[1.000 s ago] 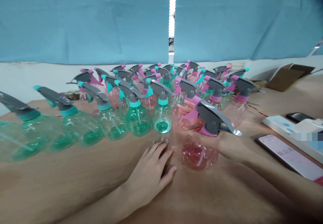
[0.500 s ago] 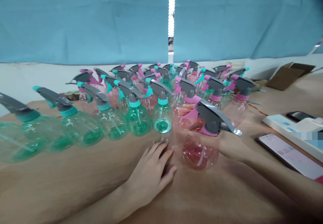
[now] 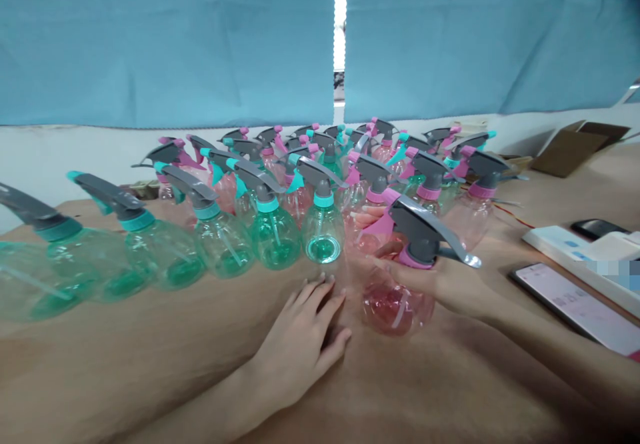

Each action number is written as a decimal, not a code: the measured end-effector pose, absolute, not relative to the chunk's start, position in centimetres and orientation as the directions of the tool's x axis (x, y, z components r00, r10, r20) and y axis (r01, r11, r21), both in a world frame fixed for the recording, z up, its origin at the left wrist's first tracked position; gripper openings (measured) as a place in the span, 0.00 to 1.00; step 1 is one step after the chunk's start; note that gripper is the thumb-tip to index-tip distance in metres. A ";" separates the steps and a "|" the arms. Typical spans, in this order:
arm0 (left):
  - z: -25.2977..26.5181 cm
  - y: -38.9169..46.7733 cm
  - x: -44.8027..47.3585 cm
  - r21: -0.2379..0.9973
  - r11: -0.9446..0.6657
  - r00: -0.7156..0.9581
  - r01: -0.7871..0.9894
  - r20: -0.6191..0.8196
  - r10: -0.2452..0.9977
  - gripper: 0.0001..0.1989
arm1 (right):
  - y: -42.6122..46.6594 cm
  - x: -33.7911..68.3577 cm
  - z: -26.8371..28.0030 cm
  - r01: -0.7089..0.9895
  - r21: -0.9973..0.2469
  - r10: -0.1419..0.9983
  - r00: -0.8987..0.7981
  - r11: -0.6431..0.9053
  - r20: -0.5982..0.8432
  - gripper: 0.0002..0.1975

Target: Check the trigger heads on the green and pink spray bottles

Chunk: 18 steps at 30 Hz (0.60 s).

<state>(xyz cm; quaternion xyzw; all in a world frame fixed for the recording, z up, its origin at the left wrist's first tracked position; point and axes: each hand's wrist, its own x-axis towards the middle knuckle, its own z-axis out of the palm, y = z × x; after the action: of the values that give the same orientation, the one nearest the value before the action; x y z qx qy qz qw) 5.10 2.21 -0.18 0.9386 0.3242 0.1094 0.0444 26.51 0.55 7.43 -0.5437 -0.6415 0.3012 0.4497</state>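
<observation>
Your right hand (image 3: pixel 395 271) is wrapped around the upper body of a rounded, clear pink plastic spray bottle with a grey-and-pink trigger head (image 3: pixel 395 311), thumb on the near side and fingers reaching behind; the grip sits just below the pink collar, probably because the body narrows there and is easy to steady. That bottle stands near you on the brown tabletop (image 3: pixel 200 364), in front of the crowd, its nozzle facing left and its grey lever towards your right arm. Your left hand (image 3: pixel 300 344) rests palm down beside it, fingers loosely bent, holding nothing. Ahead and to the left runs a slanting row of rounded, clear green plastic spray bottles with grey-and-turquoise heads (image 3: pixel 277 241), set side by side, perhaps so each one stays easy to reach. Behind them, pink and green ones mix more closely. Inside the pink bottle a pale straight dip tube slants down to a deeper pink base; the green ones show similar tubes and darker green bottoms. Whether that is liquid or only thicker tinted plastic, you cannot tell from here.
</observation>
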 end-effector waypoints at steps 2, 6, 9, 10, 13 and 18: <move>-0.1 2.2 5.1 0.154 -0.784 0.767 0.602 0.163 0.621 0.22 | 0.5 26.5 7.4 0.430 -0.879 0.971 0.019 0.208 0.239 0.04; 0.0 2.2 5.2 0.159 -0.780 0.763 0.605 0.165 0.625 0.21 | 0.4 26.5 7.5 0.419 -0.889 0.976 0.029 0.186 0.217 0.03; 0.0 2.2 5.2 0.168 -0.782 0.762 0.601 0.175 0.623 0.21 | 0.4 26.5 7.4 0.412 -0.891 0.976 0.021 0.190 0.218 0.04; 0.0 2.2 5.1 0.169 -0.782 0.763 0.600 0.174 0.623 0.21 | 0.4 26.5 7.3 0.412 -0.889 0.973 0.024 0.198 0.228 0.04; 0.0 2.2 5.1 0.170 -0.783 0.765 0.598 0.170 0.621 0.21 | 0.5 26.6 6.9 0.404 -0.885 0.963 0.038 0.231 0.268 0.03; -0.1 2.2 5.2 0.160 -0.782 0.766 0.602 0.159 0.622 0.22 | 0.6 26.7 7.0 0.406 -0.883 0.966 -0.002 0.237 0.259 0.04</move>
<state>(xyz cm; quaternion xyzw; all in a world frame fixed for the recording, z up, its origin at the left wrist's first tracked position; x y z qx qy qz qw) 5.18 2.17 -0.05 0.9385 0.3261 0.1020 0.0500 26.66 0.57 7.04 -0.5367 -0.6388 0.3052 0.4590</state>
